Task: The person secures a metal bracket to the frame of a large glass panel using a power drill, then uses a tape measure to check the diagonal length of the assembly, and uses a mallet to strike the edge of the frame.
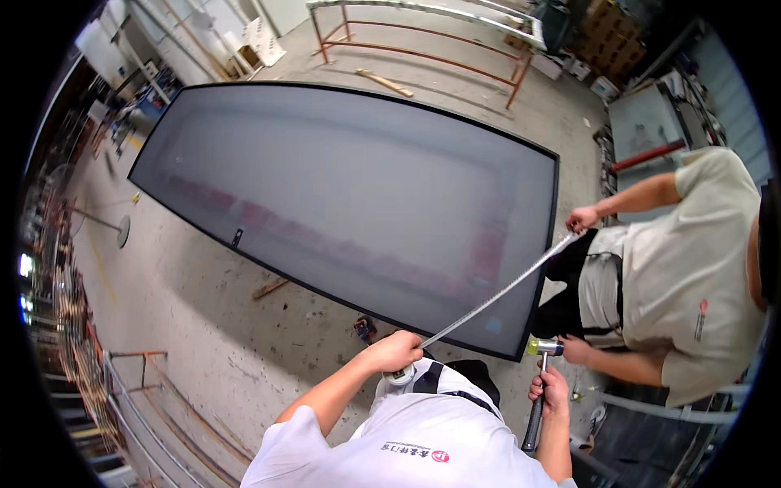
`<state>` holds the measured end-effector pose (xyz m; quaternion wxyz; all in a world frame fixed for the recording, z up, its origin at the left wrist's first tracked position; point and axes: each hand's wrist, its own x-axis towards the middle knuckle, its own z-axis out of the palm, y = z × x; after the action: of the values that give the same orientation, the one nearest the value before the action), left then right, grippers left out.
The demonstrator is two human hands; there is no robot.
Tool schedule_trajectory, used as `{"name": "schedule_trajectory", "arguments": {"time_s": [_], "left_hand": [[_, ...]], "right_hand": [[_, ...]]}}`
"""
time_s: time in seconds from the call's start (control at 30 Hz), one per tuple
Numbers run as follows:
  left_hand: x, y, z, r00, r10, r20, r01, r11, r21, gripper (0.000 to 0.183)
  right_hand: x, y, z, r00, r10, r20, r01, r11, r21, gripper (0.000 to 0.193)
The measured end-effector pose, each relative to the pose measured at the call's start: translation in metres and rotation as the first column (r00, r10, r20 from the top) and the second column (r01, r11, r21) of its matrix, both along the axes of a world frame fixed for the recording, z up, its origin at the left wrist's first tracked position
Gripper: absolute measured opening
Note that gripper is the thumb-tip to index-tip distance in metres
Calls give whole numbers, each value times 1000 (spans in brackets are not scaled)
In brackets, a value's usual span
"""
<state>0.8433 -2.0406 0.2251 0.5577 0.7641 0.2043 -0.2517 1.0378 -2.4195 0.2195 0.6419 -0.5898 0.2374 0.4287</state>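
Observation:
My left hand (pixel 394 352) is closed on a tape measure, near the close edge of a large black-framed grey glass panel (pixel 342 187). The tape measure's pale blade (pixel 496 294) stretches across the panel's right end to a co-worker's hand (pixel 582 219), which pinches its far end. Down at the right, my right hand (pixel 553 389) is wrapped round the black handle of a mallet (pixel 533 427). Its silver head with a yellow face points up, beside the panel's near right corner. The co-worker's other hand (pixel 576 350) is at the head; whether it grips it I cannot tell.
The co-worker (pixel 675 268) stands at the panel's right end. Beyond the panel is a rust-coloured metal stand (pixel 431 37), with a wooden strip (pixel 384 83) on the floor. A power tool (pixel 365 328) shows by the near edge. Metal racks (pixel 154 407) line the left.

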Motion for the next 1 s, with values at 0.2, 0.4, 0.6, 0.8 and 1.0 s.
{"name": "schedule_trajectory", "arguments": {"time_s": [0.2, 0.4, 0.6, 0.8, 1.0], "left_hand": [[-7, -14, 0, 998, 31, 56, -35, 997, 71, 26], [29, -39, 15, 999, 6, 41, -12, 992, 127, 25], [73, -72, 36, 961, 192, -198, -169, 977, 130, 25], [88, -109, 24, 961, 163, -225, -127, 978, 165, 25], [75, -135, 14, 964, 200, -175, -157, 960, 232, 23]], "right_hand": [[45, 2, -28, 989, 59, -135, -66, 997, -49, 20], [92, -3, -25, 963, 137, -233, -167, 979, -115, 5], [147, 48, 90, 812, 584, 9, -583, 811, -51, 27], [211, 142, 100, 976, 78, 205, -180, 817, 547, 45], [327, 262, -1, 967, -253, 11, 214, 840, 498, 11]]}}
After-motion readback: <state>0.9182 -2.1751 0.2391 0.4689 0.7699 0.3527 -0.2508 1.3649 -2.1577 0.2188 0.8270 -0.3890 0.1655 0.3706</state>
